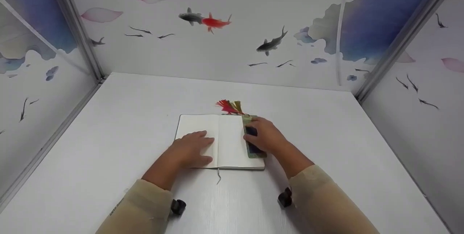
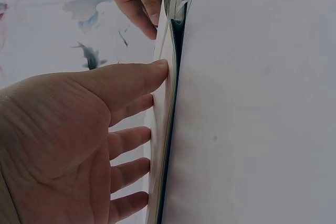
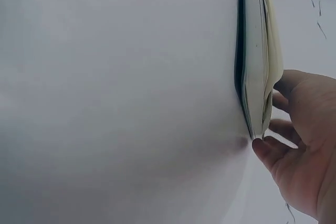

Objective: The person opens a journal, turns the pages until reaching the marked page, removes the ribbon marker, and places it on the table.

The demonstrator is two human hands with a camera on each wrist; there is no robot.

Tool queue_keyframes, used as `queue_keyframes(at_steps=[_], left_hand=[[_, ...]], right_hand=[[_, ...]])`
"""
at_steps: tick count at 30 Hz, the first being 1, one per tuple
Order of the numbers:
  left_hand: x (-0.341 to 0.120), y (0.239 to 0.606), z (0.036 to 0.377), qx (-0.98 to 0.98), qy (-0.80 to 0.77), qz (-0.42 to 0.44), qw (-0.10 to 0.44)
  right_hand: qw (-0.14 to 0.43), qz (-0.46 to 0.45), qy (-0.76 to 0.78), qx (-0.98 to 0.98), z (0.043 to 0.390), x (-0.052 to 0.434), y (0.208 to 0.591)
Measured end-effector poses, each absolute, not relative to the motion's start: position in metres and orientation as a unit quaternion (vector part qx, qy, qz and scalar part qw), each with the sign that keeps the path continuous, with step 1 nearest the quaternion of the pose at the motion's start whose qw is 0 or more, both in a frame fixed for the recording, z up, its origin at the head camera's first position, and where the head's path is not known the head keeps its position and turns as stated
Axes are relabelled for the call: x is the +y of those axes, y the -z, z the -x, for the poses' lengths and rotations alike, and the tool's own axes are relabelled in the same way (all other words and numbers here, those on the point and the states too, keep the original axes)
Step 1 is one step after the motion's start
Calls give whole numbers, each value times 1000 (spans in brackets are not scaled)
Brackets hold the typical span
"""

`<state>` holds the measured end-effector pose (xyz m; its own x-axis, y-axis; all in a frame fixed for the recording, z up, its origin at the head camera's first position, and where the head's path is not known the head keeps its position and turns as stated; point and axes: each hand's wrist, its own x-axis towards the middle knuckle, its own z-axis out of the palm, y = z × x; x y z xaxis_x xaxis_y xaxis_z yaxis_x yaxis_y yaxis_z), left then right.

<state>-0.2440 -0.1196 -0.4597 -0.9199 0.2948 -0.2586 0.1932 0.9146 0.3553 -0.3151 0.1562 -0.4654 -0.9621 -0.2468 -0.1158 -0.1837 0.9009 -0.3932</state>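
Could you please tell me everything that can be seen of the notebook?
The notebook lies open on the white table, its paper-like pages cream-white and blank where visible, above a thin dark cover. A pale ribbon trails from the near end of its middle fold. The left hand rests on the left page; a green-bordered bookmark lies along the right page's outer edge, under the right hand.

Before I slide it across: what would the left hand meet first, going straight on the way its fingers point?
The left hand would likely meet the centre fold of the open notebook first, then the right page; how closely it touches the paper is unclear.
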Motion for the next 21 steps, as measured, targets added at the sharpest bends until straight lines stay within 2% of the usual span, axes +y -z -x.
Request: queue_keyframes(at_steps=[8, 21], left_hand=[[-121, 461, 245, 967, -158, -130, 154], [-122, 460, 246, 963, -171, -129, 163]], right_hand=[[97, -17, 263, 960, 319, 158, 462], [110, -68, 336, 933, 325, 177, 460]])
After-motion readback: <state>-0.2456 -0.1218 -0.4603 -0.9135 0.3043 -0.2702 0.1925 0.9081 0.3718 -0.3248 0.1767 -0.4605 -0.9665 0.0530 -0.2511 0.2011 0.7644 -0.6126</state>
